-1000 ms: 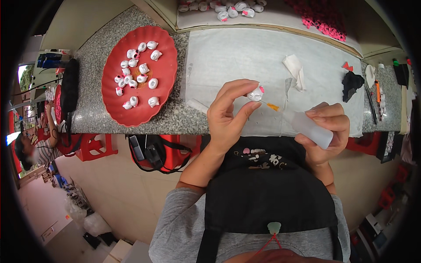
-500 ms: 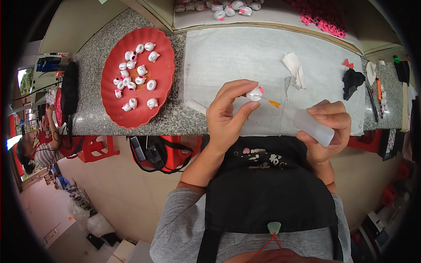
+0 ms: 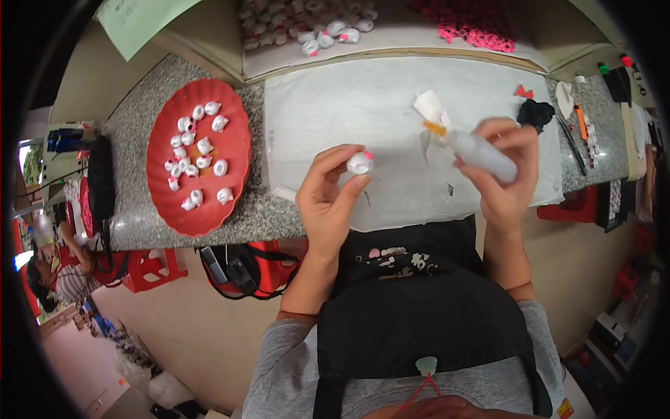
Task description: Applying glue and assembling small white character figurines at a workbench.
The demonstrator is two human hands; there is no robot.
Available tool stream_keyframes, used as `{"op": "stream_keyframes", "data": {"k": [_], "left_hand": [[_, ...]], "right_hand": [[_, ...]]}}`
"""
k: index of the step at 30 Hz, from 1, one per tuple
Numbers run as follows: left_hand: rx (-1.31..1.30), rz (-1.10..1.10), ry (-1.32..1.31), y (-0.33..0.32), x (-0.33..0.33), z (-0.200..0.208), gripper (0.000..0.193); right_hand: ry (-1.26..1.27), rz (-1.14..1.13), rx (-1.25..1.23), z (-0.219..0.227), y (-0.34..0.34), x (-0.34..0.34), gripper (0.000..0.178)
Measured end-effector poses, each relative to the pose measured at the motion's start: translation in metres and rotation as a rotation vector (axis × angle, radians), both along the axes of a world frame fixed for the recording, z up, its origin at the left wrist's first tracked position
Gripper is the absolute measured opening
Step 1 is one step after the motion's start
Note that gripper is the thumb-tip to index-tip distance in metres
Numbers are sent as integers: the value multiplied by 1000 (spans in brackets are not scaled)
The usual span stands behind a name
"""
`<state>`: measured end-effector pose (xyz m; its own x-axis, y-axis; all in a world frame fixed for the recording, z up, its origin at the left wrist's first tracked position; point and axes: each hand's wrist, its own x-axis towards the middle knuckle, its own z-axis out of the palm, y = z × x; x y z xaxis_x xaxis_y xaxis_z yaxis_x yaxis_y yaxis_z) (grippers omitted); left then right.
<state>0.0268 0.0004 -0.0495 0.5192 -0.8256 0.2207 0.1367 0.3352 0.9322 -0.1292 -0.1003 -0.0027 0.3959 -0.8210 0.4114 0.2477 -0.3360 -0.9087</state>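
Note:
Between the thumb and fingers of my left hand (image 3: 326, 199) is a small white cat-head figurine piece (image 3: 359, 163) with a pink bow, held above the white sheet (image 3: 307, 105). My right hand (image 3: 508, 171) grips a translucent squeeze bottle (image 3: 483, 155), tilted, its orange-based needle tip (image 3: 435, 128) pointing up and left. Bottle and white piece are well apart. Beyond the bottle lies a crumpled white tissue (image 3: 432, 108). On the left, a red scalloped plate (image 3: 234, 153) carries several more of the white pieces.
A shelf at the back holds piles of white pieces (image 3: 279, 24) and pink bits (image 3: 481, 31). Toward the right are a black cloth (image 3: 535, 114), a red bow (image 3: 523, 91) and pens (image 3: 572, 143). A red stool (image 3: 155, 269) stands below the counter; another person (image 3: 66, 272) sits far left.
My right hand has drawn the bottle away from the white piece, and its needle now tips upward. The piece stays in my left hand. The whole view has shifted somewhat.

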Motion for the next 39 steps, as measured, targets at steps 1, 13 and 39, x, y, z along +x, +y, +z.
{"op": "stream_keyframes", "data": {"k": [1, 13, 39], "left_hand": [[-2, 4, 52, 1, 2, -1, 32], [-14, -9, 262, 6, 5, 3, 37], [69, -147, 123, -10, -19, 3, 34]], "right_hand": [[61, 6, -7, -3, -12, 0, 30], [944, -190, -720, -42, -179, 16, 24], [99, 222, 473, -17, 1, 3, 8]]}}
